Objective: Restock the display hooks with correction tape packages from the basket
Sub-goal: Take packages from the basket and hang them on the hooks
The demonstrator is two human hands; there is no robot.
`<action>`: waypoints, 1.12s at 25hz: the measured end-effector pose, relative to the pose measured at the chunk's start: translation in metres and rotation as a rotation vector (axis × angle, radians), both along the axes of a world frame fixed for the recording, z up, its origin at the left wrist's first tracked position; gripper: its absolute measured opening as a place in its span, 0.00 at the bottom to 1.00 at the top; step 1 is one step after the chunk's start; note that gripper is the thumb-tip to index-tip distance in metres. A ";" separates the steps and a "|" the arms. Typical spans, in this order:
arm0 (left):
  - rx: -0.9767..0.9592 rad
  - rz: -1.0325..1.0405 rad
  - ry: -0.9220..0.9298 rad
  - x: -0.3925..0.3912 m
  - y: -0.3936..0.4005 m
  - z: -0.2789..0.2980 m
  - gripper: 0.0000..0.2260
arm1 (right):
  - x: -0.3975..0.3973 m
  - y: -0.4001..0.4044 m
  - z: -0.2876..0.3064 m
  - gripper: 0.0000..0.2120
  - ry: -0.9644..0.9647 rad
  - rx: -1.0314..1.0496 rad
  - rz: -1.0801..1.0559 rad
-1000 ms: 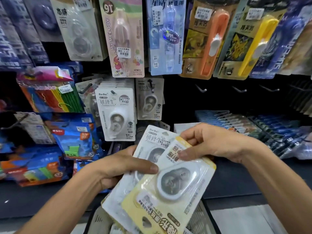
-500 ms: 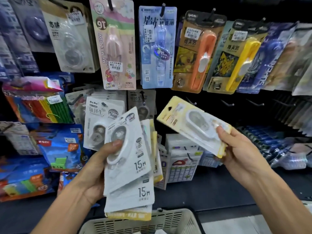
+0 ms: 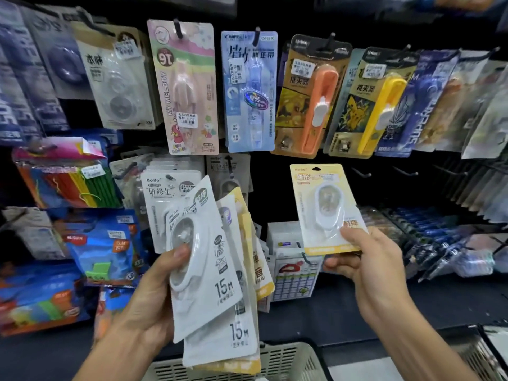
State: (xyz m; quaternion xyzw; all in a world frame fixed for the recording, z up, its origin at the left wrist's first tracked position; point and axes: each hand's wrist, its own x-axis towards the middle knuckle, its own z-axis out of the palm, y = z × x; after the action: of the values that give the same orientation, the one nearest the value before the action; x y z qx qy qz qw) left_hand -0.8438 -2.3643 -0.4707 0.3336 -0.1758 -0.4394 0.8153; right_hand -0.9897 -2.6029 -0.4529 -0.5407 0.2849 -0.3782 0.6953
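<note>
Two hands hold correction tape packs before the hooks, above the basket.

The left hand (image 3: 148, 295) grips a fanned stack (image 3: 220, 273) of white and yellow packs, thumb on the top blister. The right hand (image 3: 365, 259) pinches one yellow pack (image 3: 324, 207) by its lower edge, upright, just below bare hooks (image 3: 360, 172). The basket (image 3: 288, 361) sits at the bottom edge; its contents are hidden by the stack.

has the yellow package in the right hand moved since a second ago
Yes. The right hand has lifted the yellow package away from the stack in the left hand, up and rightward, and turned it upright below the orange hanging pack.
</note>
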 end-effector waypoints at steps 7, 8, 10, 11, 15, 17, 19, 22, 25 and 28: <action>-0.080 0.049 0.030 -0.011 -0.008 0.003 0.28 | -0.003 -0.005 0.003 0.18 -0.010 0.029 0.064; -0.064 0.064 0.032 -0.012 -0.007 0.004 0.29 | -0.001 -0.005 0.003 0.15 0.009 0.019 0.099; -0.030 0.058 0.058 -0.009 -0.010 0.001 0.30 | 0.005 -0.003 0.005 0.09 0.038 0.006 0.116; -0.020 0.044 0.068 -0.010 -0.011 0.001 0.31 | 0.007 -0.002 0.005 0.08 0.034 0.012 0.085; -0.037 0.058 0.053 -0.009 -0.012 -0.003 0.31 | 0.000 -0.001 0.006 0.07 -0.041 0.048 -0.056; -0.022 0.083 0.062 -0.006 -0.012 -0.004 0.31 | -0.006 -0.003 0.007 0.10 -0.041 0.060 -0.094; -0.026 0.089 0.063 -0.004 -0.012 -0.006 0.31 | -0.007 -0.003 0.009 0.11 -0.003 0.060 -0.085; -0.024 0.061 0.056 -0.005 -0.015 -0.006 0.31 | -0.002 0.004 0.004 0.09 0.095 0.162 0.029; -0.004 0.059 0.052 -0.009 -0.017 -0.006 0.31 | 0.004 0.019 -0.007 0.21 0.199 0.195 0.178; 0.031 0.026 0.099 -0.013 -0.019 -0.007 0.31 | 0.012 0.043 -0.011 0.19 0.260 0.030 0.591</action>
State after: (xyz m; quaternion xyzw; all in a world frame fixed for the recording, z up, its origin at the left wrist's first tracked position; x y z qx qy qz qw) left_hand -0.8573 -2.3836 -0.4772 0.3263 -0.1242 -0.4473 0.8234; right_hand -0.9776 -2.5600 -0.4644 -0.6337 0.2075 -0.0832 0.7406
